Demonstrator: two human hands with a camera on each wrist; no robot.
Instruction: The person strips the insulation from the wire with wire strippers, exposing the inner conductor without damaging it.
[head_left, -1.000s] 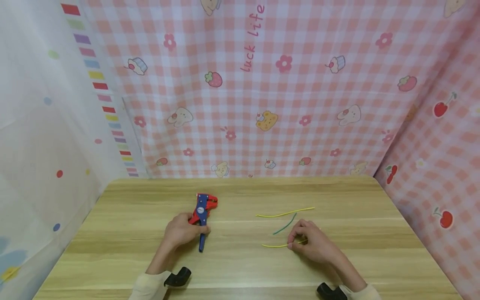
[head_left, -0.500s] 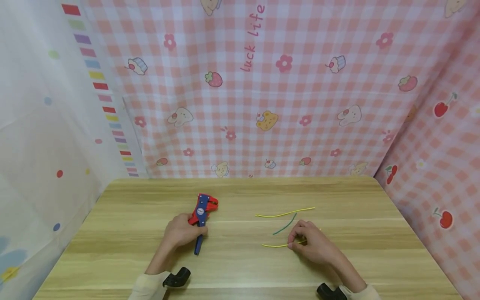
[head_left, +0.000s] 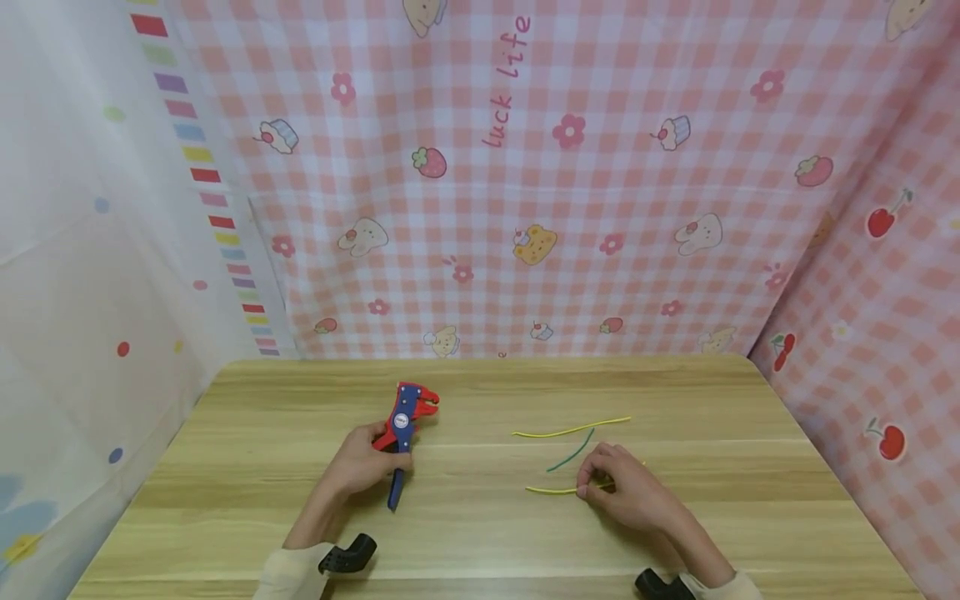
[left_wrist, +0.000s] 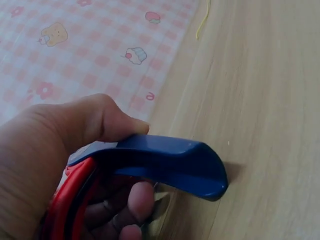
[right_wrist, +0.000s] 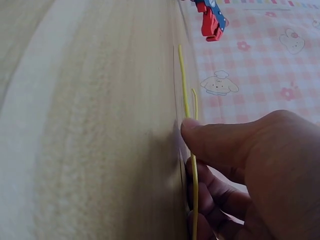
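Observation:
At the left of the head view, my left hand (head_left: pixel 358 461) grips a wire stripper (head_left: pixel 403 419) with a blue body and red parts. Its red head points away and to the right, and a small gap shows at the nose. In the left wrist view my thumb lies on the blue handle (left_wrist: pixel 170 147), while several fingers curl in beneath it. My right hand (head_left: pixel 626 487) pinches a yellow wire (head_left: pixel 551 491) between thumb and fingers, low over the table. One end of that wire (right_wrist: pixel 182 75) sticks out past the thumb in the right wrist view.
Behind the right hand lie a second yellow wire (head_left: pixel 566 430) and a shorter green wire (head_left: pixel 573 451) on the wooden table (head_left: pixel 465 533). A pink checked curtain (head_left: pixel 480 208) hangs along the table's back edge. Black wrist mounts (head_left: pixel 348 555) sit at both cuffs.
The wire stripper's blue handle has swung a little to the left, and the gap at its red nose looks wider. My right hand keeps its pinch on the yellow wire, nearly still.

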